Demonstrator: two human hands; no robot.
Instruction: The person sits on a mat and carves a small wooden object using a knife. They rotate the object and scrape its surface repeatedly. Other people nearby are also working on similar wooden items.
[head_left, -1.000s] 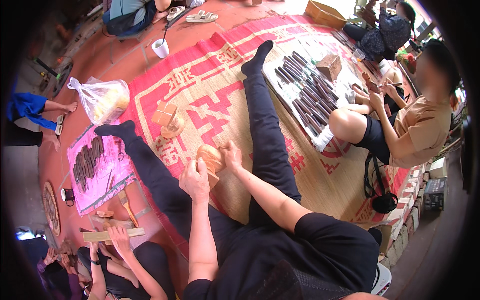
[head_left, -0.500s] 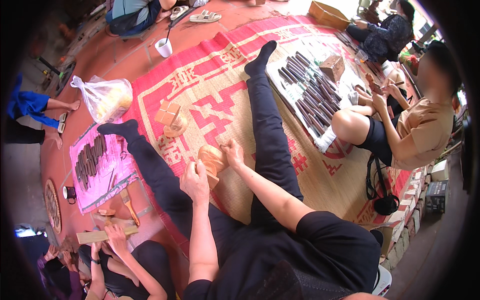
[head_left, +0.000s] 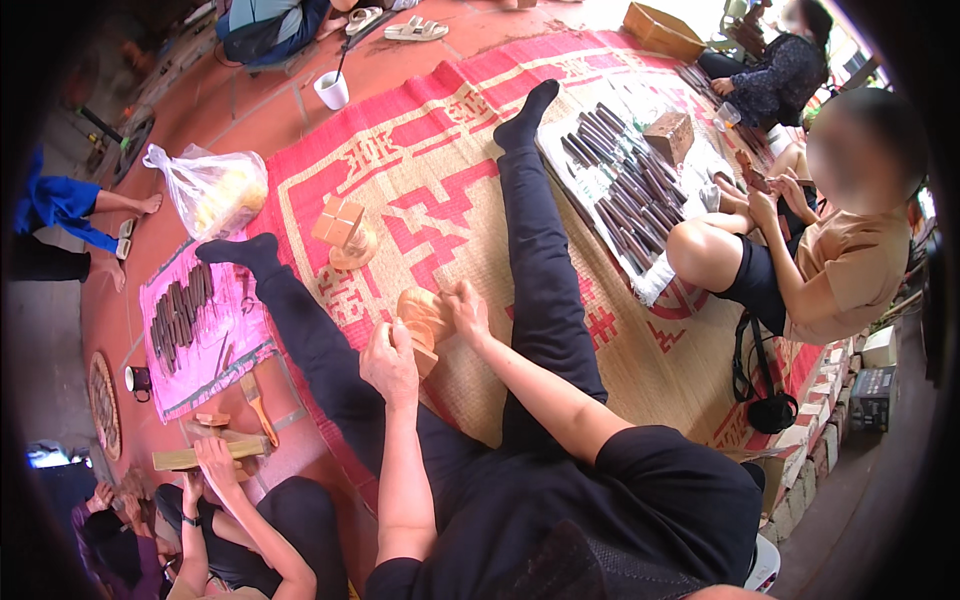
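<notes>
Floor: terracotta tiles [head_left: 250, 90], red-and-tan woven mat [head_left: 440, 170] across centre. Pink cloth [head_left: 195, 375] at 9 o'clock. Low brick edge [head_left: 815, 450] at 4 o'clock. Daylight, brightest at 1 o'clock.

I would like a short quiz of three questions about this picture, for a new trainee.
1. True or false: both hands touch the wooden piece.
2. Where does the white cup stand?
A) on the tiled floor beside the mat
B) on the pink cloth
C) on the person's lap
3. Fill in: the dark sticks near the person's left foot lie on a ____ cloth.

Key:
1. True: the left hand and the right hand are both on it, between the legs.
2. A
3. pink
</notes>
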